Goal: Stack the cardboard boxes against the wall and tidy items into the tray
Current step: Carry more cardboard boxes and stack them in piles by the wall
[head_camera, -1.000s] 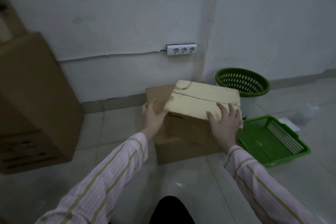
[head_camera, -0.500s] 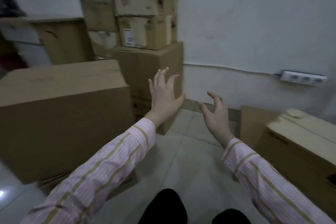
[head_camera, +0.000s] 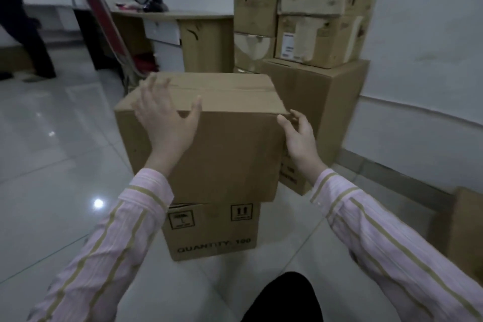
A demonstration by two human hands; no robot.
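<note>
A large taped cardboard box (head_camera: 224, 149) sits on a smaller box printed "QUANTITY: 100" (head_camera: 211, 232) on the tiled floor in front of me. My left hand (head_camera: 167, 117) is spread open over the big box's near left top edge. My right hand (head_camera: 298, 136) is open at its right front corner, fingers just touching or nearly touching. Against the white wall behind stands a stack of several worn boxes (head_camera: 321, 36) on a big carton (head_camera: 324, 112). The tray is out of view.
Another box's edge (head_camera: 462, 232) shows at the far right by the wall. A desk (head_camera: 183, 26) with a fan and a red-backed chair (head_camera: 104, 23) stand behind. A person's legs (head_camera: 23, 34) are at the far left. My knee (head_camera: 282, 298) shows at the bottom.
My view swung left, away from the box beside the green tray and bin. Both hands let go of that box and now reach onto the large box on the two-box pile.
</note>
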